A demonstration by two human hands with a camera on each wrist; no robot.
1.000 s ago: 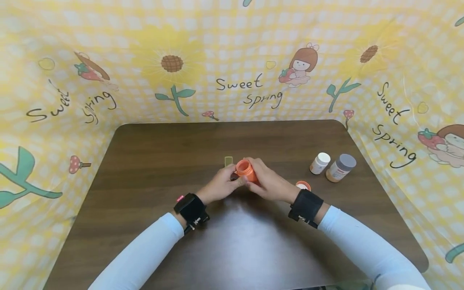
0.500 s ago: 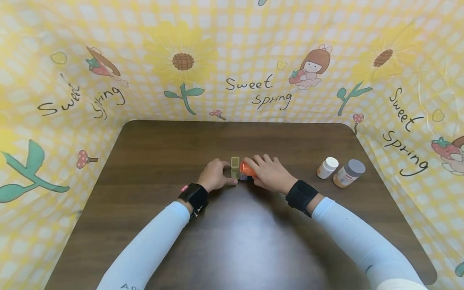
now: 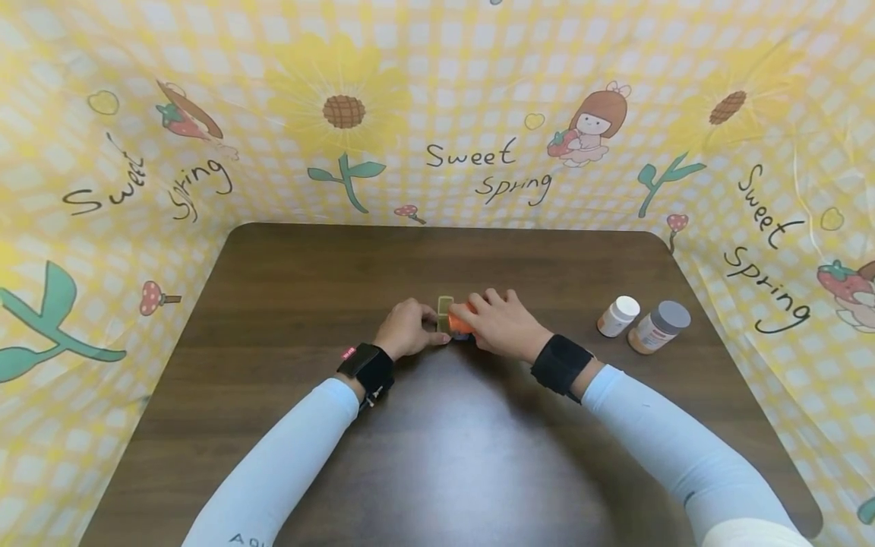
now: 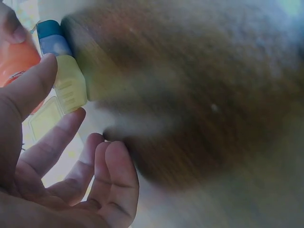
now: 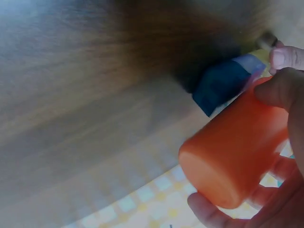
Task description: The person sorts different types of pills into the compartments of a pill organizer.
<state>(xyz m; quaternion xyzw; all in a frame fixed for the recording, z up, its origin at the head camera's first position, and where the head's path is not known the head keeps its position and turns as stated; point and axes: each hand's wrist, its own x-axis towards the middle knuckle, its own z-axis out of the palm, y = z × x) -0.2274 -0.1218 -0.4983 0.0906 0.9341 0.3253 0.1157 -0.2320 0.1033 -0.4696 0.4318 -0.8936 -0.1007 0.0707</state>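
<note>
My left hand (image 3: 406, 329) pinches the yellow end of a small pill organizer (image 4: 71, 83) between thumb and index finger. The yellow compartment's lid (image 4: 46, 118) stands open, while blue and teal sections (image 5: 221, 88) run on to the right. In my right hand (image 3: 506, 327) is an orange pill bottle (image 5: 232, 147), gripped around its body and tipped on its side. Its base faces right, and its mouth end overlaps the organizer in the head view. The bottle's opening and whatever is inside are hidden.
A white pill bottle (image 3: 618, 316) and a larger grey-capped bottle (image 3: 659, 327) stand to the right on the brown table (image 3: 328, 266). Yellow checked cloth (image 3: 437, 99) hangs behind the table and along both sides.
The orange bottle went from upright between both hands to tipped over the organizer in the right hand. My left hand moved from bottle to organizer. The loose orange cap is now out of sight.
</note>
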